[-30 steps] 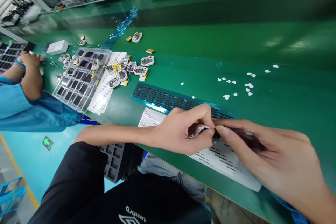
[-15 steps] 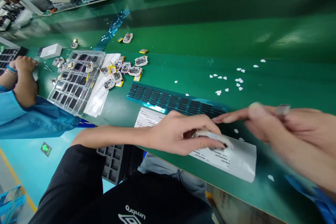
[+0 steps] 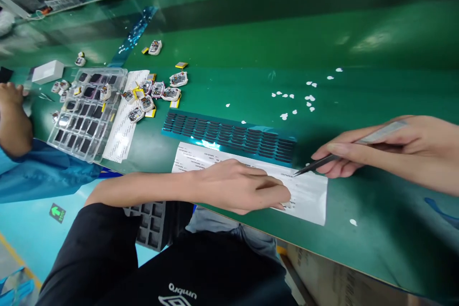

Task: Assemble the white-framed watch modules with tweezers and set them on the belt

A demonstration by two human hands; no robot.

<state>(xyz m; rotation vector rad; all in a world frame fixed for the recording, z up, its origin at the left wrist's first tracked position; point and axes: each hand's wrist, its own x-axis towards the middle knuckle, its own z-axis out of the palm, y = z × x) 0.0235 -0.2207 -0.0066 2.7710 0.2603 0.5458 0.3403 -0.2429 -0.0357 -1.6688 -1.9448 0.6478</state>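
My left hand (image 3: 247, 189) lies low over a white printed sheet (image 3: 311, 203). Its fingers curl around a small white electronic device (image 3: 288, 204), mostly hidden, with only a pale edge showing at the fingertips. To the right, my right hand (image 3: 373, 150) pinches a pair of tweezers (image 3: 321, 163), whose dark points reach the sheet's upper edge close to my left fingers. Just behind the sheet is a blue film strip (image 3: 229, 136) with rows of thin black pieces.
Several opened small devices (image 3: 158, 89) with yellow-edged batteries lie left of the strip, beside a clear compartment tray (image 3: 84, 112). Small white stickers (image 3: 310, 98) dot the green table. Another person's arm (image 3: 14, 124) rests at the far left. A white box (image 3: 48, 72) stands behind the tray.
My left hand has lowered the device onto the sheet, hiding most of it. My right hand, blurred before, now shows the tweezers, points at the sheet. The view has shifted slightly right.
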